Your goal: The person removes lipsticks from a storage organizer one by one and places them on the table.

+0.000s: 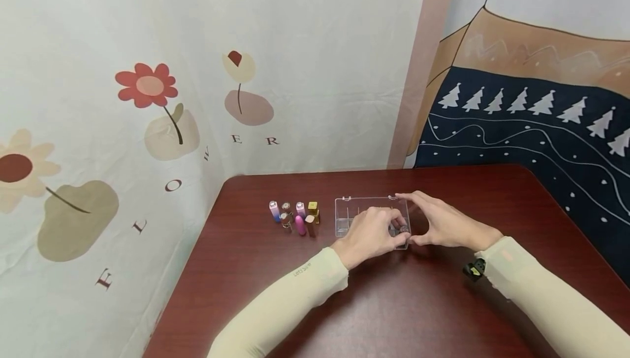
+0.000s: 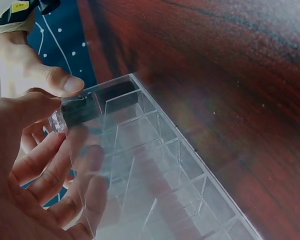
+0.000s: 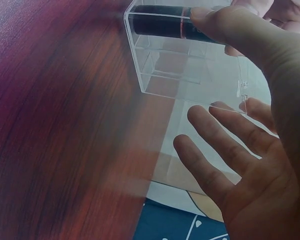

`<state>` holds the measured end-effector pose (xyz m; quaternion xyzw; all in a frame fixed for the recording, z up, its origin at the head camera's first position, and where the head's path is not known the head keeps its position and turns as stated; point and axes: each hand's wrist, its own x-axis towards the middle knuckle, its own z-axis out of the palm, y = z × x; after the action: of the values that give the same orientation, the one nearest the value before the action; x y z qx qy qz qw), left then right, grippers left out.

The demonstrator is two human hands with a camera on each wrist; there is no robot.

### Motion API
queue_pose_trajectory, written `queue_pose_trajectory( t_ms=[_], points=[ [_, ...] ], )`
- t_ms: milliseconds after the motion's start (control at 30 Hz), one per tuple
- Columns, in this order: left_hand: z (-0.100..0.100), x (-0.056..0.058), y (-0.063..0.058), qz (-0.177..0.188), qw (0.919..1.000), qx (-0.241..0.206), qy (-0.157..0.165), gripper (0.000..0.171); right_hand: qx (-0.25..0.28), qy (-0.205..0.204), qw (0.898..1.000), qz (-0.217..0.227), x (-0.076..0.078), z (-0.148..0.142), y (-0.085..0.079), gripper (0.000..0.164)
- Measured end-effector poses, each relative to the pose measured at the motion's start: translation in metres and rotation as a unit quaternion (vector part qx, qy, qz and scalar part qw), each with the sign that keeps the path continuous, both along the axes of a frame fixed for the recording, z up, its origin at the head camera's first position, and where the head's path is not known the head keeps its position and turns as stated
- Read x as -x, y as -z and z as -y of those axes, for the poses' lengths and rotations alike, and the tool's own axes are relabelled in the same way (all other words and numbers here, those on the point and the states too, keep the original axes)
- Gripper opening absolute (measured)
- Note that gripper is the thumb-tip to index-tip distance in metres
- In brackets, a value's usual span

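Note:
A clear plastic box (image 1: pixel 347 217) with divided compartments lies on the table, its hinged edge on the far side. In its right end compartment is a dark lipstick tube (image 3: pixel 157 22) with a thin coppery band. My left hand (image 1: pixel 372 231) reaches over the box and pinches the tube's clear faceted end, seen in the left wrist view. At the box's right end, my right hand (image 1: pixel 445 222) spans the side, thumb at the near corner and index finger by the far one. Its other fingers (image 3: pixel 230 145) are spread behind, off the box.
Left of the box stand several lipstick tubes (image 1: pixel 300 226) in pink, purple-blue, brown and gold, grouped closely. The dark red wooden table (image 1: pixel 236 292) meets a pale flowered curtain (image 1: pixel 315 101) at the back and a navy tree-patterned cloth (image 1: pixel 531 134) on the right.

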<state>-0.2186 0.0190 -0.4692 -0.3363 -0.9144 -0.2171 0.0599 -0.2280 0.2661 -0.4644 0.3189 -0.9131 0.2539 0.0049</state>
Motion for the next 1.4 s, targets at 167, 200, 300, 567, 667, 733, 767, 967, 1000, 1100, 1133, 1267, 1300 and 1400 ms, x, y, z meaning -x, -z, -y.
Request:
queue_pose_trajectory(
  t_ms=[167,200,300,567,667,733,767,967,1000,1100,1133,1267,1300,1400],
  points=[
    [0.001,-0.001,-0.001,-0.011,0.9999,-0.001,-0.003,0.02,0.003,-0.001,1.0,-0.004,-0.001,0.001,0.002,0.107],
    [0.002,-0.001,-0.001,-0.013,0.9999,-0.001,-0.003,0.02,0.003,-0.001,1.0,-0.006,0.0,0.001,0.002,0.107],
    [0.003,-0.001,-0.003,-0.021,0.9998,-0.006,-0.002,0.02,0.001,-0.001,1.0,-0.012,0.0,0.001,0.003,0.108],
    [0.006,-0.001,-0.01,-0.055,0.9979,-0.034,0.005,0.018,-0.004,0.003,1.0,-0.005,0.001,0.0,0.004,0.108],
    [0.008,-0.003,-0.012,-0.073,0.9962,-0.048,0.01,0.017,-0.004,0.003,1.0,-0.004,0.002,0.0,0.004,0.108],
    [0.009,-0.004,-0.014,-0.079,0.995,-0.06,0.014,0.016,-0.003,0.002,1.0,-0.005,0.001,0.0,0.004,0.108],
    [0.009,-0.004,-0.015,-0.082,0.9944,-0.065,0.016,0.015,-0.003,0.002,1.0,-0.004,0.001,0.0,0.004,0.107],
    [0.015,-0.007,-0.022,-0.094,0.9915,-0.087,0.019,0.016,-0.002,0.004,1.0,-0.002,0.0,0.001,0.003,0.106],
    [0.016,-0.008,-0.023,-0.099,0.991,-0.089,0.02,0.017,-0.002,0.004,1.0,-0.002,0.0,0.002,0.003,0.106],
    [0.021,-0.009,-0.026,-0.109,0.989,-0.097,0.023,0.016,-0.001,0.006,1.0,-0.002,0.0,0.003,0.004,0.107],
    [0.022,-0.01,-0.026,-0.112,0.9883,-0.101,0.024,0.016,0.0,0.007,1.0,-0.003,0.0,0.003,0.004,0.107],
    [0.029,-0.011,-0.029,-0.121,0.9854,-0.116,0.029,0.014,0.006,0.002,1.0,-0.009,0.0,0.002,0.004,0.106],
    [0.03,-0.012,-0.03,-0.123,0.9848,-0.119,0.029,0.015,0.007,0.001,1.0,-0.011,0.0,0.002,0.004,0.106],
    [0.035,-0.013,-0.031,-0.132,0.9833,-0.122,0.029,0.016,0.01,-0.003,1.0,-0.015,0.001,0.001,0.004,0.105]
  ],
)
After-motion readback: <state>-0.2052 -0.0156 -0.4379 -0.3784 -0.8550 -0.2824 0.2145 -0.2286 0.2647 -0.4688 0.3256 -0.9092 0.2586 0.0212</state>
